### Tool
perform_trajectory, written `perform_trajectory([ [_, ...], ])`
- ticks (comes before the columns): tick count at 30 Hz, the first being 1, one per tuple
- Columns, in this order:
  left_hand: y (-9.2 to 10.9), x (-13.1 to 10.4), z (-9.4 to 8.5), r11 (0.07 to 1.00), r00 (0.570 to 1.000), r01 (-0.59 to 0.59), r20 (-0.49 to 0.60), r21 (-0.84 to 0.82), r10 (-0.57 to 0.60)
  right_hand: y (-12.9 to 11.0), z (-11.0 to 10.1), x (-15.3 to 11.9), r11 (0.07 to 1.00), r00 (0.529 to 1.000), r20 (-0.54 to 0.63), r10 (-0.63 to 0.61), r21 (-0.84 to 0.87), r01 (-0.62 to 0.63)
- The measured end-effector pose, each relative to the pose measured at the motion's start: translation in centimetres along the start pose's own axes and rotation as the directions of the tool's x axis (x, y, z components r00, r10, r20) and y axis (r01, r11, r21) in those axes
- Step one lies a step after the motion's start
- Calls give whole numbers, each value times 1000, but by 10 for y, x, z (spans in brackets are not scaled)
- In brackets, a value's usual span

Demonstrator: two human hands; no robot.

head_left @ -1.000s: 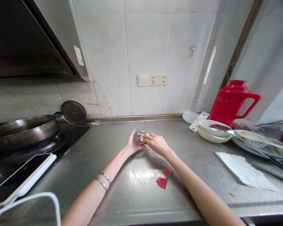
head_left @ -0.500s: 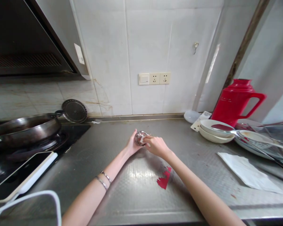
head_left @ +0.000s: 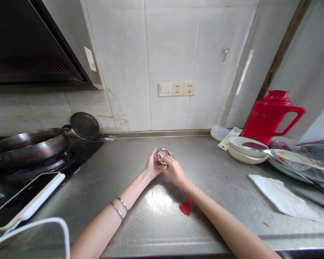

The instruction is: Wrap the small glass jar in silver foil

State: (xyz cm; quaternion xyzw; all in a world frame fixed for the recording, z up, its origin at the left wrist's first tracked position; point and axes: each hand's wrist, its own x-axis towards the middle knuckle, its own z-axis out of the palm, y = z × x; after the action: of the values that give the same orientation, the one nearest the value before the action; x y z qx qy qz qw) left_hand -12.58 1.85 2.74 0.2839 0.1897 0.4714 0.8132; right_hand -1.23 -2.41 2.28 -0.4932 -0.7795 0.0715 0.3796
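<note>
- So there are two bracelets (head_left: 119, 208) on the left arm (head_left: 136, 190), both silver-coloured and shiny.
- They're worn partway down the forearm, pretty close together, with a strip of bare arm between them.
- Both are thin, rounded bands with darker bits breaking up the shine. Can't make out links or a pattern, honestly, too small.
- Left hand (head_left: 151, 166) is bare and kinda slender.
- Right arm (head_left: 214, 208) is bare and slim too, same deal with the right hand (head_left: 175, 172).
</note>
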Motion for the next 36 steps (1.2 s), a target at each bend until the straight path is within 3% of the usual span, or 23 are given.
perform_trajectory([
  [3, 0, 2, -2, 1000, 999, 19, 29, -21, -18, 0, -12, 1, 983, 994, 106, 15, -185, 5],
  [6, 4, 5, -6, 998, 998, 40, 55, -42, -38, 2, -27, 4, 937, 980, 199, -23, -338, 91],
  [9, 8, 6, -9, 997, 998, 60, -6, -43, -60, 6, -39, 5, 879, 951, 301, -69, -433, 201],
  [13, 13, 6, -11, 995, 989, 98, -111, 2, -97, 10, -48, 7, 817, 896, 423, -135, -464, 342],
  [18, 17, 5, -12, 972, 974, 224, -65, 72, -219, 9, -49, 7, 783, 861, 463, -209, -449, 431],
  [23, 12, 8, -12, 990, 986, 132, -108, 42, -127, 10, -51, 8, 788, 884, 428, -191, -470, 398],
  [29, 10, 13, -1, 998, 993, 33, -112, 48, -28, 11, -51, 9, 859, 940, 327, -97, -449, 245],
  [33, 12, 16, 7, 998, 993, -28, -113, 62, 35, 11, -31, 7, 977, 982, 178, -69, -188, 103],
  [36, 11, 15, 8, 998, 990, -58, -125, 41, 62, 9, -9, 3, 996, 998, 60, -26, 87, 20],
])
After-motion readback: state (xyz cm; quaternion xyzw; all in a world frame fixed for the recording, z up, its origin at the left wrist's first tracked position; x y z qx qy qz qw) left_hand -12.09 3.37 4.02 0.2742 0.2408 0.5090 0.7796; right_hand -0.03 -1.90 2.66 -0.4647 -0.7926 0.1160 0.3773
